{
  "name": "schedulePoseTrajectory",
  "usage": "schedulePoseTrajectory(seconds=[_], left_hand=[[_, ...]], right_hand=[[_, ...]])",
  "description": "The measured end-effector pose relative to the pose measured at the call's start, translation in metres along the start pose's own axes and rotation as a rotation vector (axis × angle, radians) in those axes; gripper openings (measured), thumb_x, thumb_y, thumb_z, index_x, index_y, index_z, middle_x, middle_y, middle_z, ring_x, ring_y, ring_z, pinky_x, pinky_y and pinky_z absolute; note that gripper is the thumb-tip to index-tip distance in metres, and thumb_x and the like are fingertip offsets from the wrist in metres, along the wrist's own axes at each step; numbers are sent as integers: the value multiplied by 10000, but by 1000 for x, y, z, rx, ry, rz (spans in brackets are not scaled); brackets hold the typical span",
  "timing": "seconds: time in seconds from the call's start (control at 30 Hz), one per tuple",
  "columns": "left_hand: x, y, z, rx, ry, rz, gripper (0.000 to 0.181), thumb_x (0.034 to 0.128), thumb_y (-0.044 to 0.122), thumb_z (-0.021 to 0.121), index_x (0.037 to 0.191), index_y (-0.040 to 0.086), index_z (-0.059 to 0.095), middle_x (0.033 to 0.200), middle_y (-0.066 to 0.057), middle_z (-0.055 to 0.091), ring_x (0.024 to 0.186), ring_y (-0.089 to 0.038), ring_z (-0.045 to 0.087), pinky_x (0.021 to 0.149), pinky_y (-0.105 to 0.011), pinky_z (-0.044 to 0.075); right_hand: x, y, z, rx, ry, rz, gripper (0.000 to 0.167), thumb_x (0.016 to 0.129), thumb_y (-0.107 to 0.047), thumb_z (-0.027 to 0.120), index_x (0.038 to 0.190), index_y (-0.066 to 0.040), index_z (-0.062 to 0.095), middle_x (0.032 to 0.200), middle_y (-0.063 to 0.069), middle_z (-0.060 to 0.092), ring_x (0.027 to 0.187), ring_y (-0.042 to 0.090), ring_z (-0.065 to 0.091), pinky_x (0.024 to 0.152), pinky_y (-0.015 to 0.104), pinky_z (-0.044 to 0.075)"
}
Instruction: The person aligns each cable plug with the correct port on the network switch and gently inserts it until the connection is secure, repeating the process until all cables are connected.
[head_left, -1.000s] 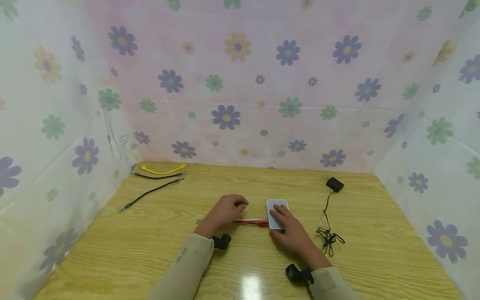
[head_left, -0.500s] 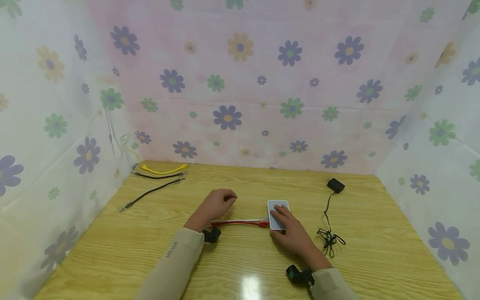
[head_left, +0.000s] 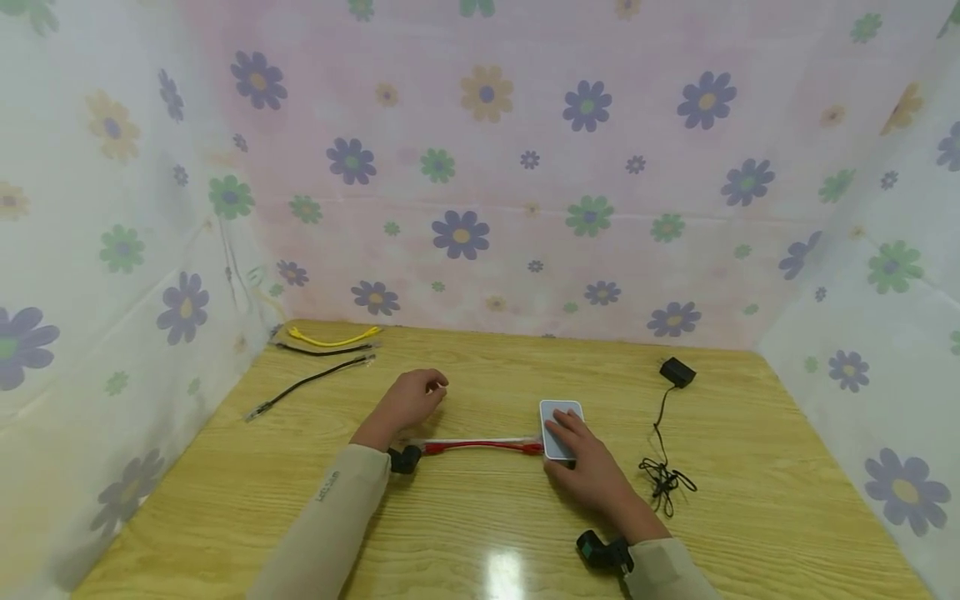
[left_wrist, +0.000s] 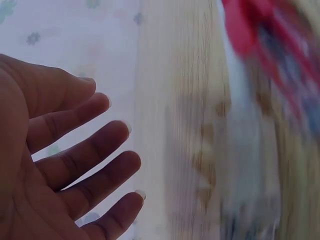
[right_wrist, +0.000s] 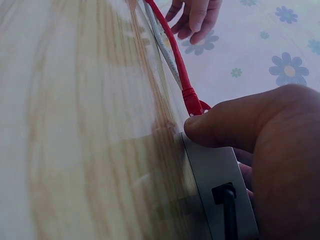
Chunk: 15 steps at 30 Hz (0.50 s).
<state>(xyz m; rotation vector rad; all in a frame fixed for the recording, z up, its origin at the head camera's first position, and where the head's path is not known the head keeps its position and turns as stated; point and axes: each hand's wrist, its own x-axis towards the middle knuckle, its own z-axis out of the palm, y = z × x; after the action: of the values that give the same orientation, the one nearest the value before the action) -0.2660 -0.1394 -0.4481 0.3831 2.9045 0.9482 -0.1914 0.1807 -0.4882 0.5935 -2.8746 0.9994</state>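
Observation:
My right hand (head_left: 592, 471) holds the small white box (head_left: 551, 446), with fingers lying across its top and the thumb pressed on its near edge. A red network cable (head_left: 480, 443) runs left from the box's left side. Just behind it, a white network cable (head_left: 480, 439) lies roughly parallel; whether its box end is plugged in I cannot tell. In the right wrist view, a black cord (right_wrist: 230, 215) enters a port on the box. To the left, my left hand (head_left: 411, 398) hovers with fingers loosely bent and holds nothing, close to the cables' left ends.
A black power adapter (head_left: 677, 372) lies at the right, its thin cord (head_left: 666, 479) tangled nearer the front. At the back left lie a yellow cable (head_left: 333, 342) and two black cables (head_left: 307, 382). Flowered cloth walls (head_left: 480, 167) bound the table on the back and sides.
My left hand has moved left along the cables, away from the box, uncovering more of the red and white cables. My right hand stays on the box.

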Motion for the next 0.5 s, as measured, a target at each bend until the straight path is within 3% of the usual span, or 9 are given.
schedulePoseTrajectory(seconds=[0.3, 0.5], left_hand=[[2, -19, -13, 3, 5, -87, 398, 994, 213, 517, 1348, 30, 538, 1374, -243, 503, 1216, -404, 531, 953, -536, 465], [5, -32, -19, 76, 17, -129, 449, 985, 227, 522, 1386, 26, 493, 1398, -285, 443, 1250, -467, 464, 970, -603, 416]], right_hand=[[-1, 1, -1, 15, 8, -13, 611, 891, -227, 687, 1449, -109, 466, 1561, 92, 345, 1469, 345, 239, 1053, 563, 395], [-1, 1, 0, 22, 18, -22, 606, 887, -223, 691, 1444, -117, 475, 1556, 89, 355, 1467, 346, 245, 1047, 560, 403]])
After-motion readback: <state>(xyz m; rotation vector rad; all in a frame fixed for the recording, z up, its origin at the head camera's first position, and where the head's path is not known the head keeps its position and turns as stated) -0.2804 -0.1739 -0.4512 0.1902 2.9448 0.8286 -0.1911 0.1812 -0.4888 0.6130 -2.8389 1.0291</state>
